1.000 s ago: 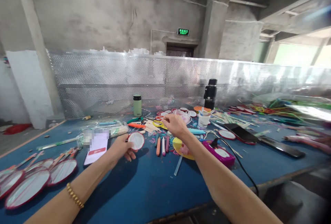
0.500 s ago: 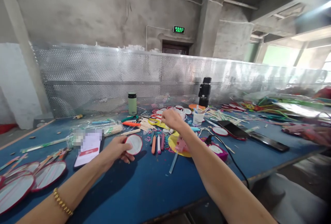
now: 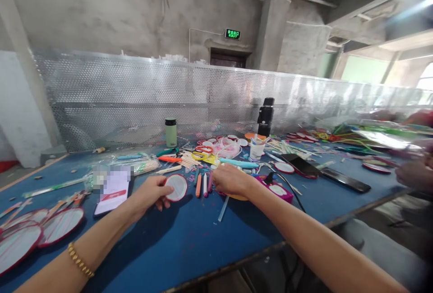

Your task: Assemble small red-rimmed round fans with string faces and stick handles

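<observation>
My left hand (image 3: 151,193) holds a small round white disc with a red rim (image 3: 177,186) by its left edge, flat on the blue table (image 3: 189,239). My right hand (image 3: 230,179) lies palm down, fingers curled, over a yellow disc (image 3: 237,196) just right of three upright markers (image 3: 203,183); whether it grips anything is hidden. A gold bracelet (image 3: 78,261) is on my left wrist.
A phone (image 3: 113,188) lies left of my left hand. Red-rimmed fans (image 3: 40,230) sit far left. Behind are a green flask (image 3: 171,132), black bottle (image 3: 265,117), white cup (image 3: 256,149), scissors (image 3: 203,149), sticks, a pink box with cable (image 3: 275,189). Another person's hand (image 3: 414,173) is at right.
My right hand has drawn back from the pile of craft bits near the scissors and come down onto the yellow disc. My left hand stays on the white disc.
</observation>
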Action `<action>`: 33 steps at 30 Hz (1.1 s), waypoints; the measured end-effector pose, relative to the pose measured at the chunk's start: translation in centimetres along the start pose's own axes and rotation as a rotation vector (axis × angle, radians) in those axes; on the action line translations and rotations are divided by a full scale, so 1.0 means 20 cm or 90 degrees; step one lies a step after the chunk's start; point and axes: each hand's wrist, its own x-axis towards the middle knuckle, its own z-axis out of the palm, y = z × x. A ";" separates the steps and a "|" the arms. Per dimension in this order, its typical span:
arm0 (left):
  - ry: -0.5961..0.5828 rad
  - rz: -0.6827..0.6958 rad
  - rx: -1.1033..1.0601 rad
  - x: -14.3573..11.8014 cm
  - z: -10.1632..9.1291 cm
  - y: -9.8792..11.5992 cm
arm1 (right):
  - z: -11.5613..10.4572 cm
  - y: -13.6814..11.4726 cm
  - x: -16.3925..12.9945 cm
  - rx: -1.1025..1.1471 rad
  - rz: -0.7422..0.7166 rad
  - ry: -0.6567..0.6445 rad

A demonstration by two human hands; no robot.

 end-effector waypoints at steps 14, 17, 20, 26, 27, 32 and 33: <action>-0.026 -0.066 0.047 -0.04 0.00 0.02 | -0.03 0.07 0.06 0.403 -0.071 0.127; 0.001 -0.076 0.164 -0.05 -0.01 0.03 | -0.11 0.03 0.09 0.617 -0.132 0.157; 0.039 -0.050 0.256 -0.05 -0.03 0.03 | -0.14 -0.06 0.12 0.758 -0.156 0.142; 0.175 0.106 0.364 -0.04 -0.10 0.04 | -0.04 -0.17 0.21 0.932 -0.078 0.119; 0.218 0.157 0.382 -0.05 -0.10 0.05 | -0.02 -0.18 0.22 0.955 -0.072 0.109; 0.198 0.257 0.289 -0.08 -0.04 0.13 | 0.03 -0.20 0.25 1.007 -0.039 0.155; 0.172 0.248 0.241 -0.09 -0.02 0.14 | 0.02 -0.21 0.25 1.010 -0.028 0.162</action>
